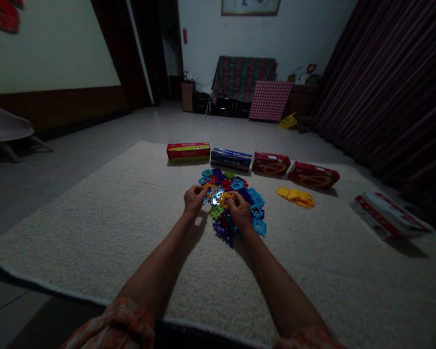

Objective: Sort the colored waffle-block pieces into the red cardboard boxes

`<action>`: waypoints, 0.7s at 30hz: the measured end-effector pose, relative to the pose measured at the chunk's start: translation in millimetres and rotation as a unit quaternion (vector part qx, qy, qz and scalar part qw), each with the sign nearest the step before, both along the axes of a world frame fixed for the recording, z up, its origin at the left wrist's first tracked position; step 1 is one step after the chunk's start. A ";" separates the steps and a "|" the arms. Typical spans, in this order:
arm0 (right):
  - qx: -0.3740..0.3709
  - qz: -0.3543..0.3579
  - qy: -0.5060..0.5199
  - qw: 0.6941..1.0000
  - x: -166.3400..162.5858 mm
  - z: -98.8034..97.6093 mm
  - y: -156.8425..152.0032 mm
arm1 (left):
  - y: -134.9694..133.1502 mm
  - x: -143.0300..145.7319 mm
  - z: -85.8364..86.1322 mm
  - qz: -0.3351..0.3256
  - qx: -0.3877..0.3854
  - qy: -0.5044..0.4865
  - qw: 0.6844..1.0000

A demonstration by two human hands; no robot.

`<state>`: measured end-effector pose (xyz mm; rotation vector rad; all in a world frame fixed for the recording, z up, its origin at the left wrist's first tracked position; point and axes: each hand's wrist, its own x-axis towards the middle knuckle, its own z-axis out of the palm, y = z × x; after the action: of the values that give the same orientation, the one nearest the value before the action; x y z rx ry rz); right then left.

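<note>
A pile of interlocking plastic building pieces [256, 198] in blue, purple, red, green and yellow lies on the pale textured cover. Over its middle, my right hand [240, 211] is closed on a yellow building piece [225, 197]. My left hand [194, 199] is at the pile's left edge, thumb and fingers pinched together beside small blue and purple pieces; what it grips is too small to make out. Bright glare hides detail between the hands. Away to the right of the pile, a group of yellow building pieces [296, 197] lies apart.
Behind the pile stand a red-green box [188, 152], a blue box [231, 159] and two red packages [271, 163]. A white-red box [388, 216] sits at the right. The pale cover [105, 208] ends at a front edge near my forearms.
</note>
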<state>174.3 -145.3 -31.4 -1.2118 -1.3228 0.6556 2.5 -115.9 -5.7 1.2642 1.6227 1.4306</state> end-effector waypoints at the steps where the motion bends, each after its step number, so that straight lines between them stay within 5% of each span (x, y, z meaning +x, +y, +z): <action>1: -0.007 -0.003 0.018 1.000 -0.4 0.7 -0.1 | -4.4 9.1 1.9 -0.027 -0.002 -0.036 0.999; 7: -0.073 -0.025 0.145 0.986 16.2 4.0 -4.7 | -22.2 58.1 3.6 -0.115 -0.031 -0.110 0.987; 15: -0.102 -0.097 0.207 0.968 77.1 -1.5 -9.3 | -21.2 115.5 -0.8 -0.218 -0.059 -0.110 0.968; 19: -0.114 -0.177 0.203 0.956 136.2 1.7 -1.0 | -7.1 105.0 -0.6 -0.190 0.019 0.067 0.979; 21: -0.121 -0.234 0.198 0.944 172.1 4.5 5.7 | -4.4 94.0 -4.1 -0.213 0.086 0.214 0.949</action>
<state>346.4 -139.6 -26.9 -1.4377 -0.5984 0.6800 96.5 -120.3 -9.9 1.9962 1.3743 1.0909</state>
